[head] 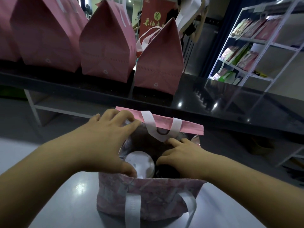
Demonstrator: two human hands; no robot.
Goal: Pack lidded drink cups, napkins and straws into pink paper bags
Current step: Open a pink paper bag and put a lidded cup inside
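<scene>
An open pink paper bag [148, 196] with white handles stands on the grey table right in front of me. Inside it I see the white lid of a drink cup [141, 162] on the left and a dark cup [167, 170] beside it, mostly hidden. My left hand [105, 142] grips the bag's left rim, fingers over the far edge and thumb inside near the white lid. My right hand [182, 155] reaches into the bag's right side, its fingers curled around the top of the dark cup and the forefinger touching the far white handle [154, 129].
Several closed pink bags [107, 46] stand in a row on the black counter [213, 102] behind the open one. A white metal shelf rack [246, 51] with packaged goods is at the right. A person stands far back near a red banner [154, 15].
</scene>
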